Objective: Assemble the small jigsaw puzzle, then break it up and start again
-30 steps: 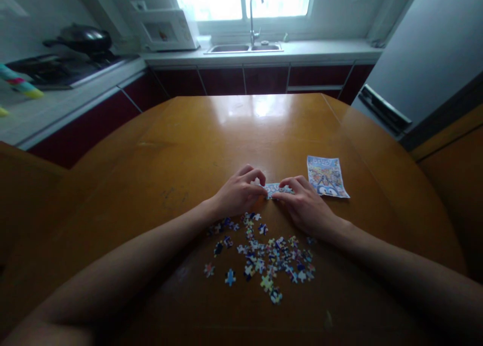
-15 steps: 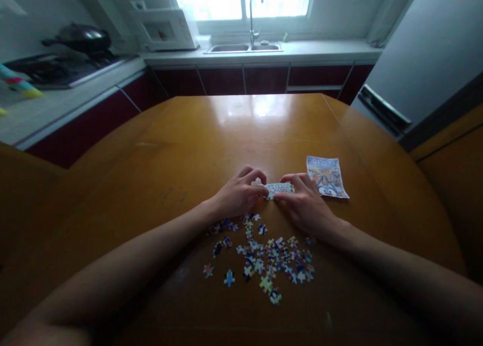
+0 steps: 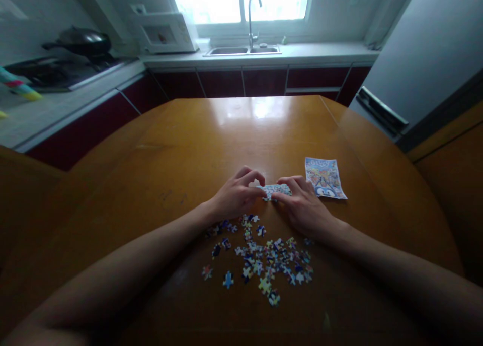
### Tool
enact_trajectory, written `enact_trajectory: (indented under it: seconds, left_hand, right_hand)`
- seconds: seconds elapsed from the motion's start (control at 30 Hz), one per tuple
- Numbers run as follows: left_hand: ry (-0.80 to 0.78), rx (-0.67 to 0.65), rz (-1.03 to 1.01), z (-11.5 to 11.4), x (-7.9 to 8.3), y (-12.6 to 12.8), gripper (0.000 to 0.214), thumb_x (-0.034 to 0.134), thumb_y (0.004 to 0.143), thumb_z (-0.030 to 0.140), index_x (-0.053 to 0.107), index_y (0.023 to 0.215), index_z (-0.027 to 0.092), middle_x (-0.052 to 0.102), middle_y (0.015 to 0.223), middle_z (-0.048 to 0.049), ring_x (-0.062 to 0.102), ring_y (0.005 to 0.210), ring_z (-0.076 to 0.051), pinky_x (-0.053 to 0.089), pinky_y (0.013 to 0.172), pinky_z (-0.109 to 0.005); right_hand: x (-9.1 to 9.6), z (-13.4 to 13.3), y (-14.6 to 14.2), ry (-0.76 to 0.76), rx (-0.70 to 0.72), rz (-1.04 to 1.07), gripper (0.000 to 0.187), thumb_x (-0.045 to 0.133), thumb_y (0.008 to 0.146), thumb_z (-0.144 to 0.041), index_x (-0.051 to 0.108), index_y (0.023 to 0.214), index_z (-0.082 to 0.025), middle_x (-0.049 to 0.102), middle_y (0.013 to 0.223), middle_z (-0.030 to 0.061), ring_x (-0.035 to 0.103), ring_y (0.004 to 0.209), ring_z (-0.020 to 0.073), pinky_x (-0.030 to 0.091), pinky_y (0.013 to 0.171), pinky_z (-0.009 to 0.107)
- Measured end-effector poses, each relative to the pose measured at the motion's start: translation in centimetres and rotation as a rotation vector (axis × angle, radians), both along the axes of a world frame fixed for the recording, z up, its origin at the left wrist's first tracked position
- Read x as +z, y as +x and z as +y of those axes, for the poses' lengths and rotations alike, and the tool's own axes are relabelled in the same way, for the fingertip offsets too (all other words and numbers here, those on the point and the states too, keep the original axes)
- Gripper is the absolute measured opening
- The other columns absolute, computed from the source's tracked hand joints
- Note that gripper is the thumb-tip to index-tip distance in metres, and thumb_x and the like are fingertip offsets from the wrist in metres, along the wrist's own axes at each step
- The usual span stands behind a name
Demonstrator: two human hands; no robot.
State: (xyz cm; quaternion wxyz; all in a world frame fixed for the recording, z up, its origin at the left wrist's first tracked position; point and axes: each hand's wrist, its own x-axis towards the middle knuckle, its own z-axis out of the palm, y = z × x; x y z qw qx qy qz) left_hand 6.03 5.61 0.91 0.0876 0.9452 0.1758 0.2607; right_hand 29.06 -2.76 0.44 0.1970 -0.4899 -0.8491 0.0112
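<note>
A small strip of joined jigsaw pieces [image 3: 276, 189], pale blue with lettering, lies flat on the table between my hands. My left hand [image 3: 240, 191] grips its left end with curled thumb and fingers. At the right end, my right hand [image 3: 302, 201] has its thumb on the near edge and its fingers on the far edge. Parts of the strip are hidden under the fingertips. Nearer to me lies a loose heap of jigsaw pieces [image 3: 277, 256]. Beside my right hand is a creased picture sheet [image 3: 325, 177] with a blue cartoon character.
The wooden table [image 3: 181, 149] has rounded corners. Behind it runs a counter with a sink [image 3: 228, 51], a tap [image 3: 250, 21] and a white microwave [image 3: 166, 32]. A black pan [image 3: 81, 40] stands on the stove at the left. A grey fridge [image 3: 426, 54] is at the right.
The view has tilted slightly, shifting everything a little. Both hands stay at the ends of the joined strip, with only small finger movement. The loose pieces lie as before.
</note>
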Motion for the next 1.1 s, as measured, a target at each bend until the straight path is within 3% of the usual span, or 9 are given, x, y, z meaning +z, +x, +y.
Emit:
enact_trajectory:
  seconds: [0.37,0.83,1.1]
  left_hand:
    - [-0.041,-0.027,0.048,-0.05,-0.34,0.06,0.045,0.055,0.072,-0.002,0.072,0.101,0.028,0.059,0.113,-0.0035,0.046,0.102,-0.022,0.048,0.093,-0.039]
    - [0.024,-0.014,0.011,0.17,-0.28,0.0,0.035,0.054,0.078,0.0,0.073,0.092,0.027,0.061,0.109,-0.0035,0.047,0.099,-0.02,0.048,0.088,-0.035]
    - [0.012,0.011,0.085,0.18,-0.47,0.06,0.039,0.054,0.08,0.001,0.071,0.102,0.028,0.059,0.113,-0.0049,0.046,0.102,-0.022,0.048,0.092,-0.037]
  right_hand:
    - [0.22,-0.18,-0.37,-0.013,-0.001,0.065,0.023,0.052,0.096,-0.024,0.07,0.111,-0.025,0.053,0.133,0.0117,0.041,0.123,0.0298,0.039,0.098,0.047]
    - [0.11,-0.14,-0.42,-0.018,0.017,0.056,0.022,0.053,0.096,-0.025,0.071,0.109,-0.027,0.055,0.131,0.0107,0.041,0.123,0.0301,0.041,0.097,0.048]
    - [0.12,-0.33,-0.67,-0.073,-0.009,0.119,0.025,0.047,0.097,-0.02,0.066,0.113,-0.025,0.053,0.134,0.0117,0.04,0.125,0.0295,0.041,0.099,0.05]
